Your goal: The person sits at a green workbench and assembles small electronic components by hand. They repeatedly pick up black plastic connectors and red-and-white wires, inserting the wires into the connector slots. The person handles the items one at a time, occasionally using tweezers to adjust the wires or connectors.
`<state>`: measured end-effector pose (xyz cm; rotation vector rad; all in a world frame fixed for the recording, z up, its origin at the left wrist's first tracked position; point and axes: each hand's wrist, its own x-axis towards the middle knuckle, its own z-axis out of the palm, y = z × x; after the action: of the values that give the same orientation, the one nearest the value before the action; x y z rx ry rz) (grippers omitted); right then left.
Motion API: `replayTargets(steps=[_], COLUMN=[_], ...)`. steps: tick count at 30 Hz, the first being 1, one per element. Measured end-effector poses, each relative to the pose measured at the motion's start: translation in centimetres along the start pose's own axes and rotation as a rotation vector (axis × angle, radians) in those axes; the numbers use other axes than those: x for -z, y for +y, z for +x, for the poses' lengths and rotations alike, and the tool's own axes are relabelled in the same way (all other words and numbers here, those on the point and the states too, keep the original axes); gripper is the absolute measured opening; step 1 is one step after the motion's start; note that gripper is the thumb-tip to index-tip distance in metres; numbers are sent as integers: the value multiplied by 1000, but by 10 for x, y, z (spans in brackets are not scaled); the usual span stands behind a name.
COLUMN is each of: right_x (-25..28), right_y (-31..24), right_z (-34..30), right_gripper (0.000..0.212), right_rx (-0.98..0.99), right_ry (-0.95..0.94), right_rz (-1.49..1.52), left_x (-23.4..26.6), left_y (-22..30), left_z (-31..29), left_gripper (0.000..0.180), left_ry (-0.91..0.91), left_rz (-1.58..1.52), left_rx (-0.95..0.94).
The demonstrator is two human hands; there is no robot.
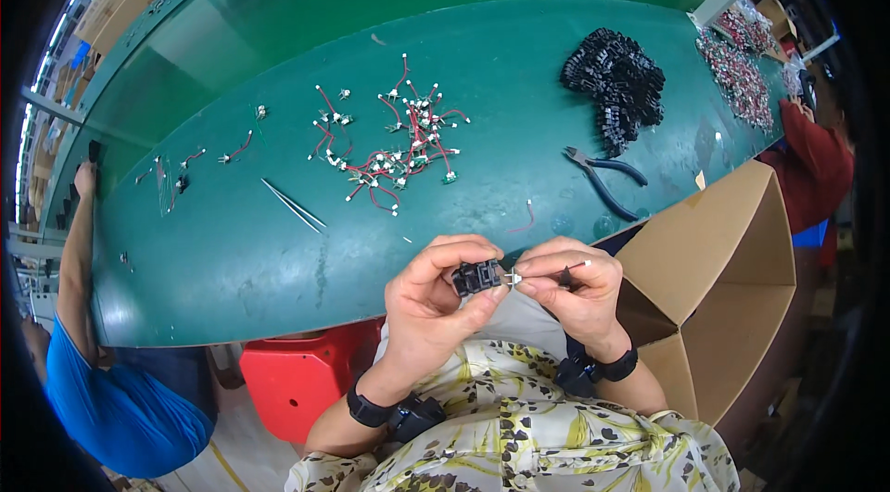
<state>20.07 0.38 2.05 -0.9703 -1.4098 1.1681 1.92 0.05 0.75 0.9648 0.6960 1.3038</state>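
Close to my body, in front of the table edge, my left hand [436, 293] grips a black plastic housing [476, 278] between thumb and fingers. My right hand [575, 286] pinches a small white connector piece [513, 279] right at the housing's right end; whether it is inside or only touching, I cannot tell. A short wire end with a white tip [586, 263] sticks out past my right fingers. Beyond my hands, a pile of red wires with white connectors [408, 149] lies spread on the green table [482, 38].
Tweezers [294, 205] lie left of the wires. Blue-handled cutters [607, 180] rest below a heap of black housings [614, 84]. An open cardboard box [714, 279] stands at my right, a red stool [298, 383] at my left. A co-worker in blue [120, 418] sits left; a red sleeve [816, 158] shows far right.
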Motion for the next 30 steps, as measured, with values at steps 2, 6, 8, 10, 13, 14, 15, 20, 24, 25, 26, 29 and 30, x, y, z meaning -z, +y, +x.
replayTargets(steps=[2,6,8,10,13,14,15,20,24,25,26,29,30], right_x=[2,2,1,-4,-9,-10,-11,-15,-14,-14,-13,-9,-7], right_y=[0,-2,-3,-6,-12,-13,-13,-13,-13,-13,-14,-18,-21], right_z=[-1,2,-1,-3,-4,-3,-2,-3,-3,-3,-2,-1,-1], right_gripper=[19,22,24,27,28,27,27,26,24,23,23,22,22], right_rx=[29,180,225,258,244,254,263,259,257,254,258,275,285], right_ry=[-20,5,81,157,176,175,174,157,139,134,121,66,40], right_rz=[-42,-214,-302,-354,-350,-350,-353,-338,-353,-353,-363,-413,-441], left_x=[0,2,1,1,3,3,3,5,4,4,4,12,13], left_y=[-2,-4,-4,-8,-8,-8,-9,-12,-13,-13,-13,-11,-9], left_z=[0,0,-1,-3,-4,-4,-5,-9,-10,-10,-10,-6,-5], left_gripper=[36,35,35,36,36,36,37,38,38,38,38,36,36], left_ry=[-2,-18,-22,-27,-34,-36,-46,-70,-64,-65,-65,-146,-144], left_rz=[-52,-174,-322,-444,-480,-468,-476,-452,-462,-452,-442,-167,-137], left_rx=[40,119,221,246,291,306,305,280,258,239,220,112,141])
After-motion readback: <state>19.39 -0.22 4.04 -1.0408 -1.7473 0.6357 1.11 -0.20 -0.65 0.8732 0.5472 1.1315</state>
